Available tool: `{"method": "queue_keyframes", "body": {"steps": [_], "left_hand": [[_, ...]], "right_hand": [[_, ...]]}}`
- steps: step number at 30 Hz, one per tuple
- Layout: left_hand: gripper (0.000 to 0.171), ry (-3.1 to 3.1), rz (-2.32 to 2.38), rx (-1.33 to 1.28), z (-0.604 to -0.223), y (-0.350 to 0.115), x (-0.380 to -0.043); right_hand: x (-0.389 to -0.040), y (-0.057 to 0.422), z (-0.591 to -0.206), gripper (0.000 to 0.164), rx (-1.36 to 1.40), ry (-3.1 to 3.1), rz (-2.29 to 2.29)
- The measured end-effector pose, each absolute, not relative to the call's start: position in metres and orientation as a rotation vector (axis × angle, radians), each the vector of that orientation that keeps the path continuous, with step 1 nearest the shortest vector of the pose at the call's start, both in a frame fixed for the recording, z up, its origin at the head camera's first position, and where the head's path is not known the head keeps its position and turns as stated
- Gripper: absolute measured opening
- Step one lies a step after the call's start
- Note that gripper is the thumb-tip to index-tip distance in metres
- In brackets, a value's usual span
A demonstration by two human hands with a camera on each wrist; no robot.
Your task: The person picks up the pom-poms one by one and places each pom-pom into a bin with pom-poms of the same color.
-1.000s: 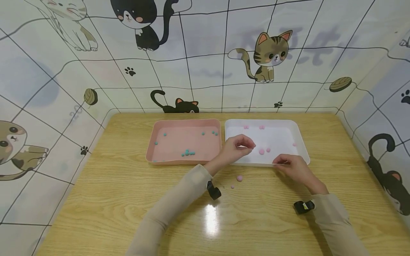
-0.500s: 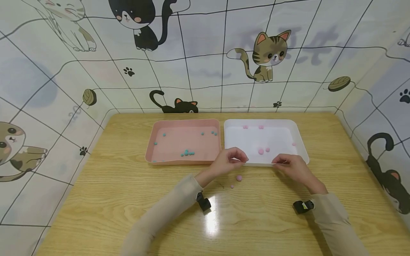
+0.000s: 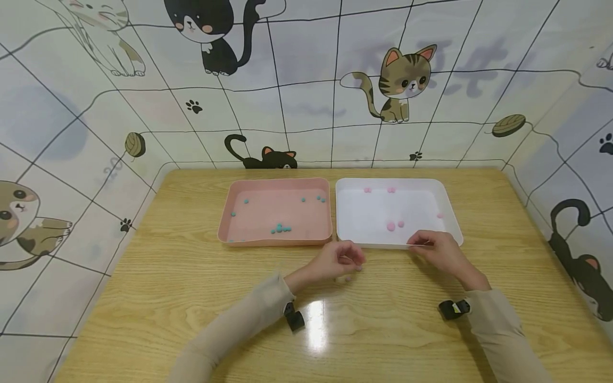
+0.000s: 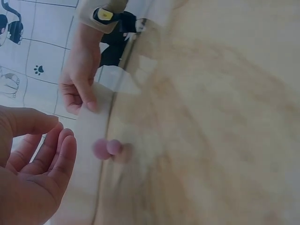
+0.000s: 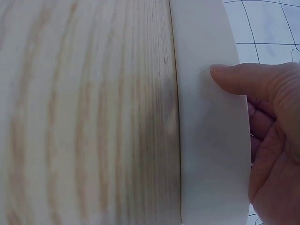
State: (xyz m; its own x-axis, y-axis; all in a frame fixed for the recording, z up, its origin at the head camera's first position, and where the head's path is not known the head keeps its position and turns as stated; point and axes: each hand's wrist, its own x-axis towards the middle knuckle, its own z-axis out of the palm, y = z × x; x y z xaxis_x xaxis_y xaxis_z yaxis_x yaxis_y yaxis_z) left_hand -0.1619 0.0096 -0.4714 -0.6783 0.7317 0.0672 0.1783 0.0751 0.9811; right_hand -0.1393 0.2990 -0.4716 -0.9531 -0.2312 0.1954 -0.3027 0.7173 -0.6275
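Observation:
My left hand (image 3: 337,260) hovers over the table just in front of the white tray (image 3: 416,206), fingers loosely bent, with nothing between thumb and fingertips. Close to those fingertips lie a larger pink ball (image 4: 100,149) and a smaller pink ball (image 4: 114,147), apart from the hand in the left wrist view; in the head view the fingers partly cover the larger one. My right hand (image 3: 439,254) pinches the tray's front wall, its thumb (image 5: 232,78) pressed on the outside and the fingers behind the wall. Several pink balls (image 3: 391,226) lie inside this tray.
Left of the white tray stands a pink tray (image 3: 268,207) with several small teal balls (image 3: 279,229) in it. Both trays are on a wooden table (image 3: 191,298). A cat-patterned cloth (image 3: 306,106) hangs behind and at the sides.
My left hand has moved from over the white tray, back and leftward, down toward the two pink balls on the table. The right hand has stayed at the tray's front wall.

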Motion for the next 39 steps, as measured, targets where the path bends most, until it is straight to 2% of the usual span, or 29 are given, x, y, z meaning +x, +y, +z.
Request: {"method": "queue_keyframes", "body": {"steps": [24, 39], "left_hand": [[0.027, 1.941, 1.501, 0.835, -0.489, 0.002, -0.154], [0.028, 2.059, 1.357, 1.042, -0.488, 0.004, -0.154]], "right_hand": [[-0.14, 0.3, -0.469, 0.015, 0.411, -2.859, 1.041], [-0.14, 0.3, -0.469, 0.013, 0.396, -2.863, 1.07]]}}
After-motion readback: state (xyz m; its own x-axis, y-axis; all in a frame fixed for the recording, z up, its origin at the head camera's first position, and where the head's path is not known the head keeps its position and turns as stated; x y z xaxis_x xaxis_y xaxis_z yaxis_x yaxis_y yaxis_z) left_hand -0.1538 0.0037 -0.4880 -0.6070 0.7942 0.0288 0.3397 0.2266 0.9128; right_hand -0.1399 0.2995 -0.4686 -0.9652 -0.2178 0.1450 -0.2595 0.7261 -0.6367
